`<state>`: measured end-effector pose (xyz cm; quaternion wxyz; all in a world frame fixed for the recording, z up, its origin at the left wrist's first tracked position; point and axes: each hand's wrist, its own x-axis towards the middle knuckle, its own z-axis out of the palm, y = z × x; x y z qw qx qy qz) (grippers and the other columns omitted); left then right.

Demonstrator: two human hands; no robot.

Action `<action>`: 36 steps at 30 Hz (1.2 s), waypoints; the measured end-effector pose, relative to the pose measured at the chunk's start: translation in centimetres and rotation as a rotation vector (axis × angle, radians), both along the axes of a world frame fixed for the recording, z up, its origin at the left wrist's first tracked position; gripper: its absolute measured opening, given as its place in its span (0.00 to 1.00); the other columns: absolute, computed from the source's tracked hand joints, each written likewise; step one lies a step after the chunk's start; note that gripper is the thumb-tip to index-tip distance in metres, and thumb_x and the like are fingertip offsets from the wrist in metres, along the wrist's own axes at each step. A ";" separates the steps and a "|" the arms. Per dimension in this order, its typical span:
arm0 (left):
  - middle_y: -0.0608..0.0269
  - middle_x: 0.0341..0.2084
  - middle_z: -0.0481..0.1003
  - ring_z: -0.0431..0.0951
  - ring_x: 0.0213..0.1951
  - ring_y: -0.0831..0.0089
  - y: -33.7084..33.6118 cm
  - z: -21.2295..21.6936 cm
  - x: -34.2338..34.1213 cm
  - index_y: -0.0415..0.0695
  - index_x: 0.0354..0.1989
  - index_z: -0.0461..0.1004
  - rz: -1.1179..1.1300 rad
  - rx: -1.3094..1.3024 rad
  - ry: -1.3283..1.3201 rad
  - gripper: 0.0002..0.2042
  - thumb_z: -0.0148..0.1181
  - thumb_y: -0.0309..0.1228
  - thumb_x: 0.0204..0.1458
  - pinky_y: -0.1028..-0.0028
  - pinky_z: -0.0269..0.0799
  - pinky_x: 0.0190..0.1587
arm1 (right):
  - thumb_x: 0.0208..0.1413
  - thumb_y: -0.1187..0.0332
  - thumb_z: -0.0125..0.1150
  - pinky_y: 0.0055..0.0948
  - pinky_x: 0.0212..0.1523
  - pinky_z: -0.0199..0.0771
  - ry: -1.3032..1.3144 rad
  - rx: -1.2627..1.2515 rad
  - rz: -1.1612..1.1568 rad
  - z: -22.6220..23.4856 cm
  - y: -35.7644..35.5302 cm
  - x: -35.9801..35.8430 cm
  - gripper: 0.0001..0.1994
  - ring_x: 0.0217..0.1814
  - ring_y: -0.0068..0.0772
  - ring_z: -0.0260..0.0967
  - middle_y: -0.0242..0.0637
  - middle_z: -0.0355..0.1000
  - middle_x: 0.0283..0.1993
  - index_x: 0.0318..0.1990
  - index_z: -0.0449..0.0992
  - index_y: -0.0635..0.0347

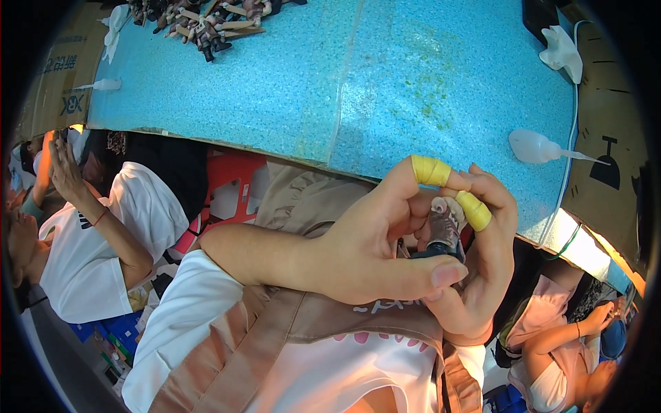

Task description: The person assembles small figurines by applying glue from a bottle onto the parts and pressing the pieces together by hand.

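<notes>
A small figurine (444,221) with a brown patterned upper part and dark lower part is held between my two hands in front of my body, close to the near table edge. My left hand (365,241) reaches across from the left, its thumb lying along the dark part and its forefinger curled above. My right hand (492,258) closes around the same figurine from the right, fingers bent over its top. Yellow tape wraps a finger of each hand. Part of the figurine is hidden by the fingers.
A blue table (275,89) bears a heap of similar figurines (206,24) at the far left. White squeeze bottles with long nozzles lie right (533,146) and left (107,84). Cardboard (606,110) borders the right end. Co-workers sit left (110,241) and right (558,344); a red stool (237,182) stands below.
</notes>
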<state>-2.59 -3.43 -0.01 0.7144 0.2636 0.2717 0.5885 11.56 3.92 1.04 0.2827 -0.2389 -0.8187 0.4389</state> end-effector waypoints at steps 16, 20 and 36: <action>0.53 0.50 0.56 0.59 0.52 0.67 -0.4 0.2 0.3 0.40 0.57 0.45 0.026 0.001 0.018 0.34 0.60 0.33 0.45 0.70 0.58 0.53 | 0.38 0.47 0.58 0.43 0.59 0.47 0.021 -0.006 -0.030 -0.1 -0.7 0.1 0.34 0.54 0.44 0.55 0.48 0.61 0.49 0.46 0.67 0.70; 0.53 0.50 0.56 0.59 0.53 0.67 -0.4 0.2 0.3 0.40 0.57 0.45 0.050 0.005 0.035 0.34 0.60 0.33 0.45 0.69 0.58 0.53 | 0.38 0.48 0.58 0.43 0.59 0.47 0.018 0.008 -0.026 -0.1 -0.7 0.1 0.33 0.54 0.43 0.55 0.48 0.61 0.49 0.46 0.67 0.70; 0.53 0.50 0.55 0.60 0.53 0.65 -0.9 0.0 0.3 0.39 0.56 0.45 0.008 0.126 0.030 0.40 0.66 0.33 0.38 0.68 0.60 0.53 | 0.39 0.50 0.59 0.46 0.53 0.54 0.072 0.140 -0.082 0.3 -1.4 0.1 0.31 0.51 0.51 0.58 0.53 0.62 0.46 0.44 0.68 0.70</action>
